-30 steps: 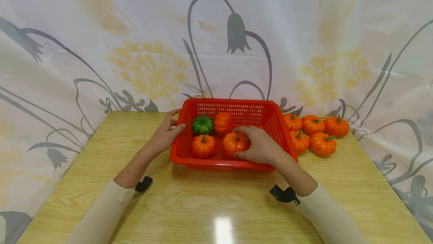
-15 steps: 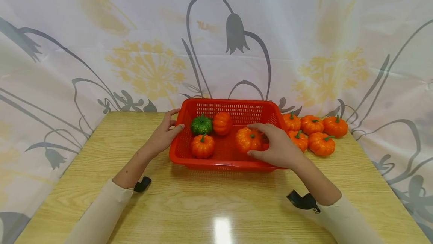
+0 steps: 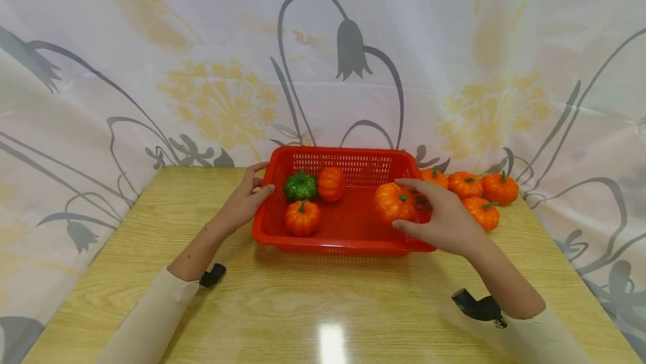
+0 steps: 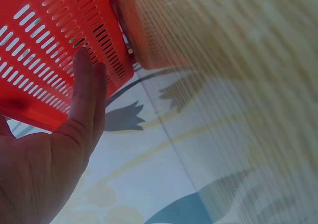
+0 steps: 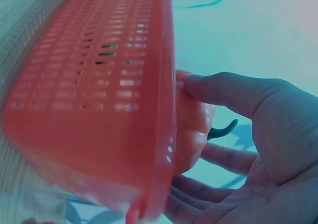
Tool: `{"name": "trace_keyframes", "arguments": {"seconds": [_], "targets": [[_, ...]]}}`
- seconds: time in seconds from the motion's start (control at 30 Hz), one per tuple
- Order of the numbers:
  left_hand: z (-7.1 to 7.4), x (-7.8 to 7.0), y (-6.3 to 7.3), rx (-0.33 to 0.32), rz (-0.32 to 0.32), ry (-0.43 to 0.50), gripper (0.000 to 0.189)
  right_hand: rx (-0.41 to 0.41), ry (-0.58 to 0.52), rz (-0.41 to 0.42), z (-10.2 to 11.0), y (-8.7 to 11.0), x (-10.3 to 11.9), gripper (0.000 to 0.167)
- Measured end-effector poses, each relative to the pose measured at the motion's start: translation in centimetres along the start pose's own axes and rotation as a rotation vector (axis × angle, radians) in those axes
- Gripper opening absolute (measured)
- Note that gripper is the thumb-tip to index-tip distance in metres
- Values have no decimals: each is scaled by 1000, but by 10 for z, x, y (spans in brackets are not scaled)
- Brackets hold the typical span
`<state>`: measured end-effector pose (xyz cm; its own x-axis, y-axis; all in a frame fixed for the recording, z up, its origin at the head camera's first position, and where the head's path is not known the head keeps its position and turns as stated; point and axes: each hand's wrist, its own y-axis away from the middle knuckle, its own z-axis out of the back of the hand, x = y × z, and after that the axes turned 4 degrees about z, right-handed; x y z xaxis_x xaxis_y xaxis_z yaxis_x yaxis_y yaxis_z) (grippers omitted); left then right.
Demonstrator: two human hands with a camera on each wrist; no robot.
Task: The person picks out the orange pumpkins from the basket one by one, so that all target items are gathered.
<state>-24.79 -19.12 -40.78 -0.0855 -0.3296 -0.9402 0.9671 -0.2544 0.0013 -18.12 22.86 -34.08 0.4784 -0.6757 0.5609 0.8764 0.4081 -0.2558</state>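
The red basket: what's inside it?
In the red basket: a green pumpkin, an orange pumpkin and a second orange pumpkin, left of centre. The right grip holds a third orange pumpkin, showing above the rim. Whatever lies beneath the pumpkins is covered.

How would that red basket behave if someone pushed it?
The red basket has thin, perforated walls, so it's probably light and slightly springy. Wide and low on a glossy table, it would likely slide before tipping. The rounded green pumpkin inside might wobble.
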Motion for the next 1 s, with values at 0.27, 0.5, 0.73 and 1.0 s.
{"name": "trace_keyframes", "arguments": {"seconds": [0.27, 0.5, 0.73, 1.0], "targets": [[0, 2, -2, -14, -1, 7, 66, -32, -19, -12, 14, 11, -9, 74], [-1, 1, -2, -23, -2, 11, 66, -74, 36, -50, 30, 22, -16, 77], [-2, 0, -1, -21, 1, 10, 66, -96, 58, -65, 42, 32, -26, 77], [-1, 2, -1, -21, -12, 10, 66, -108, 61, -74, 53, 43, -38, 77]]}}
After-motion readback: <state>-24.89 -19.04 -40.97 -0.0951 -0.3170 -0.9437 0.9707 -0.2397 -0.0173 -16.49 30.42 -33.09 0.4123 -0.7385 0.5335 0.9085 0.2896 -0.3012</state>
